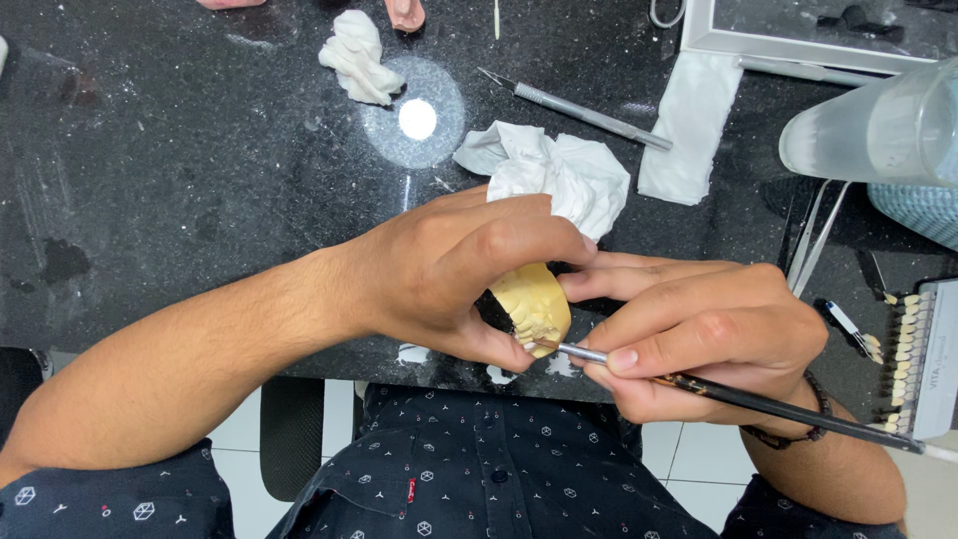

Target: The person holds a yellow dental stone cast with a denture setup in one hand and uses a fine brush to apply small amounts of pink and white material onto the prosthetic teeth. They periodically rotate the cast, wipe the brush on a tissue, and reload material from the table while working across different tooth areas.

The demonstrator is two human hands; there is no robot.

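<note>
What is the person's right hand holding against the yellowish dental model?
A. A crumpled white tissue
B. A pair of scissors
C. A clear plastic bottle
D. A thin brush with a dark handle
D: the right hand pinches a thin brush with a dark handle and metal ferrule, its tip touching the teeth of the yellowish dental model, which the left hand grips.

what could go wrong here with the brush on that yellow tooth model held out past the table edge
The tooth model sits in the left hand over the table edge, so a slip could drop it to the floor. The right hand holds the brush low on its long handle; a wobble might smear neighbouring teeth. The handle end could nudge the shade guide.
</note>
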